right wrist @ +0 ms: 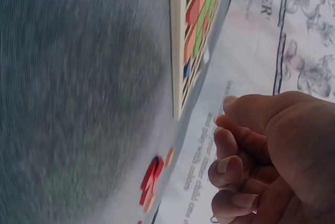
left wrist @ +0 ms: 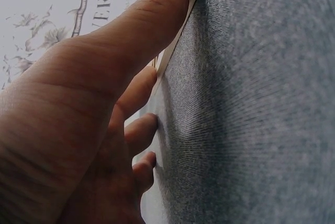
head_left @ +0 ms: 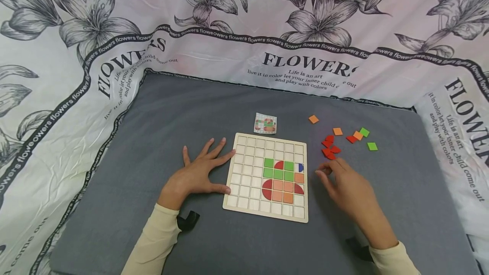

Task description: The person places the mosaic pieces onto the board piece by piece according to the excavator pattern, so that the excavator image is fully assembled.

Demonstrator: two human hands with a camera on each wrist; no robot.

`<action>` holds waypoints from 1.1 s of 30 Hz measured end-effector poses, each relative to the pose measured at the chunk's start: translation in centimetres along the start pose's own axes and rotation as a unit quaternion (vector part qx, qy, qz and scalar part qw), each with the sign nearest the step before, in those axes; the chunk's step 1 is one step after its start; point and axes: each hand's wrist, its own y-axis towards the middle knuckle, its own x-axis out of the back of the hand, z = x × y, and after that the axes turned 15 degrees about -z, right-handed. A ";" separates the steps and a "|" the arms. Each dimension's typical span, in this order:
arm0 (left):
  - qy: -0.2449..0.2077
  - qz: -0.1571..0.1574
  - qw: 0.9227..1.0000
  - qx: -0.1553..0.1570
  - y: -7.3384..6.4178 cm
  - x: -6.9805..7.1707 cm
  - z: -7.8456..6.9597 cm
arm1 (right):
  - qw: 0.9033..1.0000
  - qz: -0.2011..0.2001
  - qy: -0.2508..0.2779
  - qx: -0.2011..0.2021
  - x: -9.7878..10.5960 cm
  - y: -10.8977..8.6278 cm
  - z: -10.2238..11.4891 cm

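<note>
A square wooden grid board lies on the grey cloth. My left hand is beside its left edge, fingers spread, with thumb and index finger touching the rim. To the right of the board hovers my right hand, its fingers loosely curled and thumb near the index fingertip; nothing shows between them in the right wrist view. Green squares, orange squares, red curved pieces and a blue half-round piece fill cells at the board's right side. Loose red pieces lie just beyond the right hand.
A small pattern card lies behind the board. Loose orange squares and green squares are scattered at the back right. A flower-printed white cloth rises around the grey surface. Both wrists wear black straps.
</note>
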 end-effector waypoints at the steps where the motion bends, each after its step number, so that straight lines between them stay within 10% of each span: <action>1: 0.001 0.001 1.000 0.001 0.0 0.0 0.0 | 1.000 -0.009 -0.003 0.001 0.0 0.1 -0.3; 11: 0.000 0.006 1.000 0.004 0.0 0.0 0.0 | 0.999 -0.041 -0.023 -0.011 -0.1 1.3 -2.5; 33: -0.009 0.000 1.000 -0.004 -0.1 0.0 0.2 | 0.998 0.027 -0.042 -0.034 -1.8 3.8 -5.5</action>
